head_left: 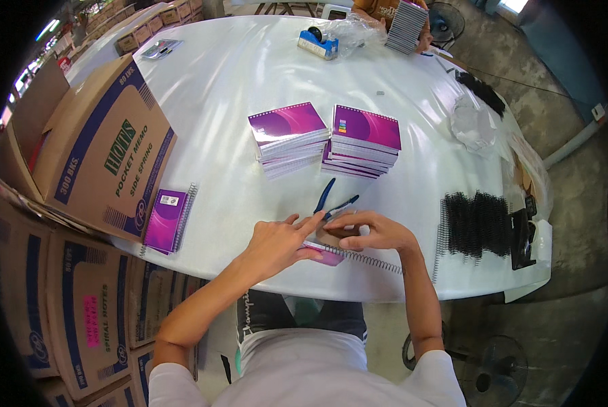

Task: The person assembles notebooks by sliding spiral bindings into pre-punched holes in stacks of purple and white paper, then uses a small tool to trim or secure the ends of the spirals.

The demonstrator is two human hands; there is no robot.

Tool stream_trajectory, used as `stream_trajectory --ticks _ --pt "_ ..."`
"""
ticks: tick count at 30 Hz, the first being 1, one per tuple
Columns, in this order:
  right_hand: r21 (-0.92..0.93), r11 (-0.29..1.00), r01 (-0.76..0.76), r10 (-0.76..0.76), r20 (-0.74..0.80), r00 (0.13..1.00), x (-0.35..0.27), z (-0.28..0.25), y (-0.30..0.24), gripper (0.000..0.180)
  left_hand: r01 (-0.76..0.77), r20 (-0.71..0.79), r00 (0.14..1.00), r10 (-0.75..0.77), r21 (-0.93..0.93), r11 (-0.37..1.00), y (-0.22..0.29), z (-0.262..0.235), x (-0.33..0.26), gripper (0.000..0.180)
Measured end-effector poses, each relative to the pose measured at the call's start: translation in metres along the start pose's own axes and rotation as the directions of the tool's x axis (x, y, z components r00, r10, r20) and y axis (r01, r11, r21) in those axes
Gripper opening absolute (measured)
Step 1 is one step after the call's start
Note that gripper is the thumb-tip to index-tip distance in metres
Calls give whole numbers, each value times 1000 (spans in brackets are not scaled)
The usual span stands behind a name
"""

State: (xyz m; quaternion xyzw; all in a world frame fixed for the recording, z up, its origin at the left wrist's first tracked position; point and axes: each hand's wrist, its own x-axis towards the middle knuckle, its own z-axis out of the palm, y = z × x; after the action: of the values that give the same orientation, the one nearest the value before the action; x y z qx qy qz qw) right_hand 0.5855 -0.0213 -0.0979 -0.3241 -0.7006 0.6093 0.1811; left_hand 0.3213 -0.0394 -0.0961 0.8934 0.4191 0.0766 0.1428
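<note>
Binding in progress at the near edge of the white table [250, 81]: left hand [277, 241] and right hand [372, 234] both closing on a small purple notebook [326, 256], pinching it flat while feeding its wire spiral [375, 261]. Lying just beyond the notebook, blue-handled pliers [331, 200]; farther beyond, two stacks of finished notebooks [328, 139]. Probably needing next: seating the coil fully, then crimping its end.

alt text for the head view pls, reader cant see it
Seen from above, a person's left hand and right hand work a wire spiral onto a small purple notebook at a white table's near edge. Blue-handled pliers and two stacks of purple notebooks lie beyond; cardboard boxes stand left.
</note>
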Motion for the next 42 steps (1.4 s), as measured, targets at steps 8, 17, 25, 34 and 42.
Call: stream_trajectory --ticks 8,17,25,34,42 --pt "36 996 -87 88 -31 996 1 -8 -5 48 -4 -109 994 0 -34 999 -7 9 7 72" --pt "115 983 144 -142 -24 990 -2 -6 2 48 121 111 987 -114 -58 991 -1 -8 6 72" --pt "313 923 224 -224 -37 974 6 -1 7 62 53 -180 974 -141 -422 905 -13 11 4 97" --pt "53 995 85 -86 17 996 16 -2 -4 50 -19 -264 896 -357 -826 564 -21 50 1 116" --pt "-45 999 -19 18 -21 1000 26 0 -3 53 -62 -300 884 -360 -836 545 -25 62 1 99"
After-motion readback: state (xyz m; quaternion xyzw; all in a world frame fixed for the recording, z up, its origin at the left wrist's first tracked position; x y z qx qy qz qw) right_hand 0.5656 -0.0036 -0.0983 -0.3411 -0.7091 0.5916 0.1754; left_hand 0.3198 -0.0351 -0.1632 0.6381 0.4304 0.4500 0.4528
